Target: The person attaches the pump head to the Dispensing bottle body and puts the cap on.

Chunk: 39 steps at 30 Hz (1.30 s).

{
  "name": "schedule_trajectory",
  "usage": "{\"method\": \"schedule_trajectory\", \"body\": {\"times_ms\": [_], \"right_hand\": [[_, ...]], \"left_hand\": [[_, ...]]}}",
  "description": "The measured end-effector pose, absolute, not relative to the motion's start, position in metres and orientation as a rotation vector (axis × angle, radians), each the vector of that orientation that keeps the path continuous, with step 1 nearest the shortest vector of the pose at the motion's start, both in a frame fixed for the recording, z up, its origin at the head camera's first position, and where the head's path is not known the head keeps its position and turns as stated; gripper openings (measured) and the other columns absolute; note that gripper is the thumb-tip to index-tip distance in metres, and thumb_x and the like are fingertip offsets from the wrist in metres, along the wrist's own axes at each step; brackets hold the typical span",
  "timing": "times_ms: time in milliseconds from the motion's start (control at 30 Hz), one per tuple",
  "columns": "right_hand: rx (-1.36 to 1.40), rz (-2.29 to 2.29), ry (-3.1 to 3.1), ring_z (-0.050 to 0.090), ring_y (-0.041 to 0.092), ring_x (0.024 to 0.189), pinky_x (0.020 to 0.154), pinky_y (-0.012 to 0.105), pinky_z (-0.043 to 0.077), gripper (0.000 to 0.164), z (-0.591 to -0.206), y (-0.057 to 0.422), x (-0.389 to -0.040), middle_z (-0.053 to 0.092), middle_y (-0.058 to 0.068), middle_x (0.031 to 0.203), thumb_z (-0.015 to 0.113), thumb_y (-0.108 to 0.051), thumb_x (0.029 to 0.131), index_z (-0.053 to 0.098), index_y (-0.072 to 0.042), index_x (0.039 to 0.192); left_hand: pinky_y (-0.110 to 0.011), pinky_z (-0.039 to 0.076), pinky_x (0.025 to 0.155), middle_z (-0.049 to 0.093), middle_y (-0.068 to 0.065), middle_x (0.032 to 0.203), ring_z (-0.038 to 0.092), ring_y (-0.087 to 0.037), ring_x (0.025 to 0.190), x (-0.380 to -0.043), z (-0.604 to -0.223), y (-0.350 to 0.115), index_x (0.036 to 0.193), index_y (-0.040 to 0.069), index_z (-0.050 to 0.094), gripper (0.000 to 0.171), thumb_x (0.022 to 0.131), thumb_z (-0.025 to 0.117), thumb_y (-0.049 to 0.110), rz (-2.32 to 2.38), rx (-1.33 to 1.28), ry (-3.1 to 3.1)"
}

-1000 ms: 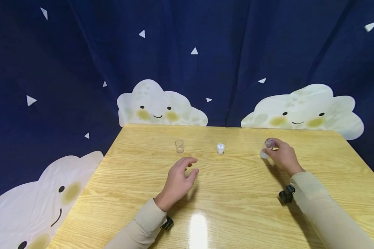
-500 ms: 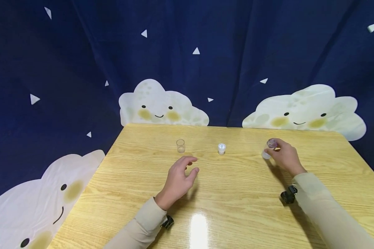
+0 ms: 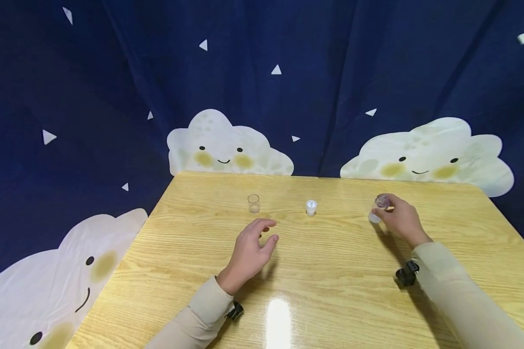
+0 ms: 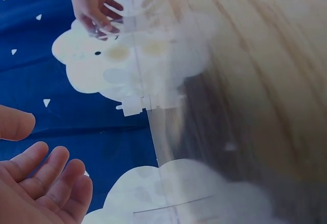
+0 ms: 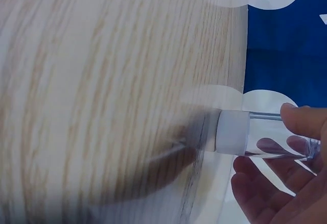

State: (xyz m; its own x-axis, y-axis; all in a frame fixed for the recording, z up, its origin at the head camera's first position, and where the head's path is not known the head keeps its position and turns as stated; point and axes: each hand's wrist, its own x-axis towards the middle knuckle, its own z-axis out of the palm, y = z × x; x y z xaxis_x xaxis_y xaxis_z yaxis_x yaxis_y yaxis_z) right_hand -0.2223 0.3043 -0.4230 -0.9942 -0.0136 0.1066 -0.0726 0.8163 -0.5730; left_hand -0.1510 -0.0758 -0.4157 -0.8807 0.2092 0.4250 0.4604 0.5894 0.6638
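At the right of the table, my right hand point(image 3: 400, 219) holds a clear cylindrical bottle point(image 3: 375, 218) with a white lower end. In the right wrist view the bottle's white end point(image 5: 233, 132) is down against the tabletop, and thumb and fingers point(image 5: 302, 122) wrap the clear upper part. My left hand point(image 3: 250, 249) hovers over the table left of centre, fingers loosely bent, holding nothing. Beyond it stands a clear cup point(image 3: 254, 204), its see-through wall showing the wood. A small white cup-like piece point(image 3: 311, 207) stands between that cup and the bottle.
The wooden table point(image 3: 332, 291) ends at a dark blue curtain point(image 3: 314, 87) printed with smiling clouds and white triangles. Light glares on the table's near part point(image 3: 278, 322). Each wrist carries a small black camera point(image 3: 406, 274).
The head view has shifted slightly. The right hand keeps its grip on the bottle, and the left hand stays in about the same pose.
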Motion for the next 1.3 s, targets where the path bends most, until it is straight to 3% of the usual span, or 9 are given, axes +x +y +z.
{"method": "schedule_trajectory", "body": {"times_ms": [367,633,900,1300], "right_hand": [[0.152,0.949,-2.901,0.054,0.046,0.105,0.071,0.042,0.052,0.051,-0.422,0.300,-0.221,0.050,0.027,0.120,0.051,-0.030,0.093,0.039,0.000,0.133],[0.174,0.905,-2.881,0.057,0.037,0.098,0.065,0.032,0.047,0.046,-0.421,0.296,-0.222,0.055,0.022,0.110,0.053,-0.028,0.092,0.043,-0.002,0.129],[0.238,0.920,-2.836,0.056,0.039,0.098,0.075,0.047,0.047,0.043,-0.421,0.293,-0.221,0.056,0.021,0.108,0.054,-0.025,0.092,0.045,0.000,0.126],[0.327,0.931,-2.792,0.054,0.038,0.099,0.079,0.051,0.045,0.043,-0.423,0.288,-0.225,0.055,0.019,0.109,0.056,-0.023,0.091,0.046,-0.002,0.127]], "left_hand": [[-0.040,0.051,0.078,0.062,0.002,0.111,0.060,-0.022,0.099,-0.152,-0.418,-0.076,0.112,0.016,0.061,0.027,0.085,0.061,0.020,-1.206,-0.543,-2.515],[-0.039,0.051,0.078,0.063,0.002,0.111,0.060,-0.021,0.098,-0.152,-0.419,-0.076,0.111,0.015,0.061,0.026,0.085,0.061,0.019,-1.194,-0.546,-2.507],[-0.038,0.051,0.077,0.062,0.002,0.111,0.060,-0.021,0.098,-0.151,-0.419,-0.076,0.111,0.016,0.061,0.025,0.086,0.060,0.020,-1.191,-0.553,-2.509],[-0.037,0.051,0.076,0.063,0.001,0.111,0.060,-0.021,0.097,-0.152,-0.420,-0.077,0.111,0.015,0.061,0.025,0.085,0.061,0.019,-1.176,-0.559,-2.499]]}}
